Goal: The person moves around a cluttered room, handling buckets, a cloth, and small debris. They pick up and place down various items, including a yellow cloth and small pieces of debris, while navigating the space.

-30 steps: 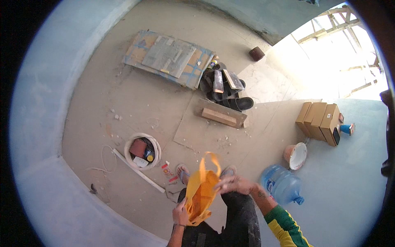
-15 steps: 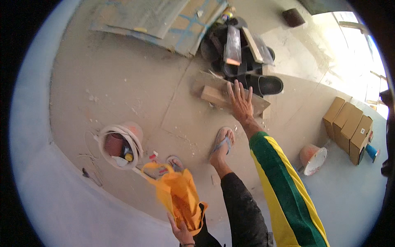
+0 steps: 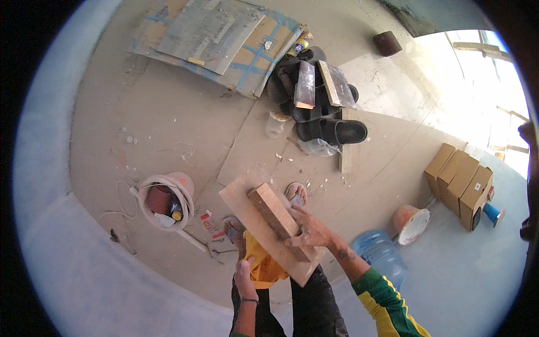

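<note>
My right hand [image 3: 310, 229] grips a wooden float [image 3: 276, 215], a thin flat board with a thick block handle along its back. The float is tilted in front of my legs, and my fingers close round the lower part of the handle. Beneath its lower edge hangs an orange cloth bag [image 3: 263, 264], partly covered by the board. My left hand [image 3: 245, 279] is closed on the bag's left edge.
A white bucket [image 3: 186, 188] with tools stands at left. Ahead lie black slide sandals [image 3: 351, 132] with wooden pieces on top, and taped cardboard [image 3: 252, 73]. To the right are cardboard boxes [image 3: 457, 180], an upturned-looking tub [image 3: 412, 222] and a blue water jug [image 3: 382, 255].
My right hand has drawn the float from beside the sandals back toward my body, over the bag. The bag now hangs lower and is partly hidden.
</note>
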The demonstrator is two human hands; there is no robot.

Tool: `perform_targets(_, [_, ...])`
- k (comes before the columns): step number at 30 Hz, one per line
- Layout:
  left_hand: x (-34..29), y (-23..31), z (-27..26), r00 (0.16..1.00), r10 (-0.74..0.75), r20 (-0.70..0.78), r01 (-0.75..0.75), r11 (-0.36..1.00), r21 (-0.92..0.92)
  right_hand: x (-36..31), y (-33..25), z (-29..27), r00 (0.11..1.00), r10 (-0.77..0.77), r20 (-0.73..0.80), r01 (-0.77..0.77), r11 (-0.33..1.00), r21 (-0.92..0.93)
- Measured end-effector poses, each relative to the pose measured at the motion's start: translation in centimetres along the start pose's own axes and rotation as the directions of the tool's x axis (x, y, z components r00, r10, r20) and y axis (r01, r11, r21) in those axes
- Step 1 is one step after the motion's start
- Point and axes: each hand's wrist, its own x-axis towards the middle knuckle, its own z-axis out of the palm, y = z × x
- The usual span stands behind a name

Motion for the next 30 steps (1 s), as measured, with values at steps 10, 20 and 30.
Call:
perform_targets(10, [1.1,5.9,-3.8,0.961,-0.265,0.079,0.268,0.963,-0.019,1.2,-6.5,7.4,0.960,-0.074,0.272,0.007,0.971,0.239])
perform_targets(20, [-3.6,4.6,-11.7,0.920,-0.343,-0.190,0.320,0.937,-0.143,-4.6,3.0,9.7,0.764,0.514,-0.389,-0.296,0.816,0.497])
perform_targets(30, [-4.9,6.9,-23.8,0.944,-0.292,-0.155,0.253,0.940,-0.231,-33.8,-3.8,15.3,0.430,0.725,-0.538,-0.359,0.684,0.635])
